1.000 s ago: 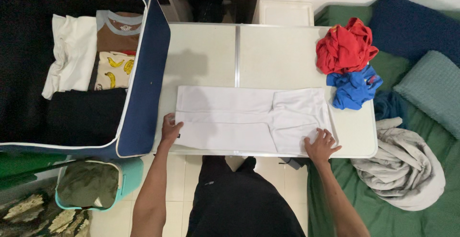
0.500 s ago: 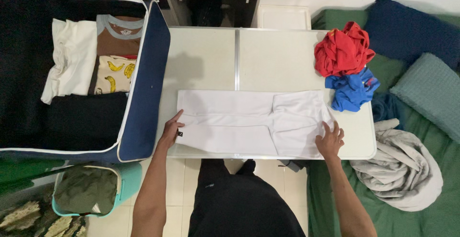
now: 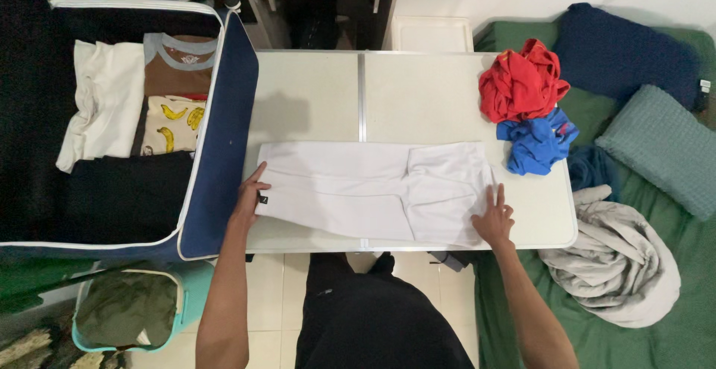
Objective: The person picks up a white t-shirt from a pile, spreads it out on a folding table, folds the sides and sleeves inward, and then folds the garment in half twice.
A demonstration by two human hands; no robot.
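A white garment (image 3: 373,190) lies folded flat and lengthwise on the pale folding table (image 3: 418,93). My left hand (image 3: 250,194) rests flat on its left end, fingers spread. At the right end my right hand (image 3: 494,216) presses flat on the cloth near the table's front edge. Neither hand grips anything.
An open navy suitcase (image 3: 224,115) at the left holds folded white, brown, banana-print and black clothes. A crumpled red garment (image 3: 518,82) and a blue one (image 3: 538,142) sit at the table's right. Green bedding, pillows and a grey garment (image 3: 611,265) lie right; a teal basket (image 3: 127,309) stands below left.
Both hands have slid a little away from me across the white garment, smoothing it; the right hand moved up and inward from the front corner.
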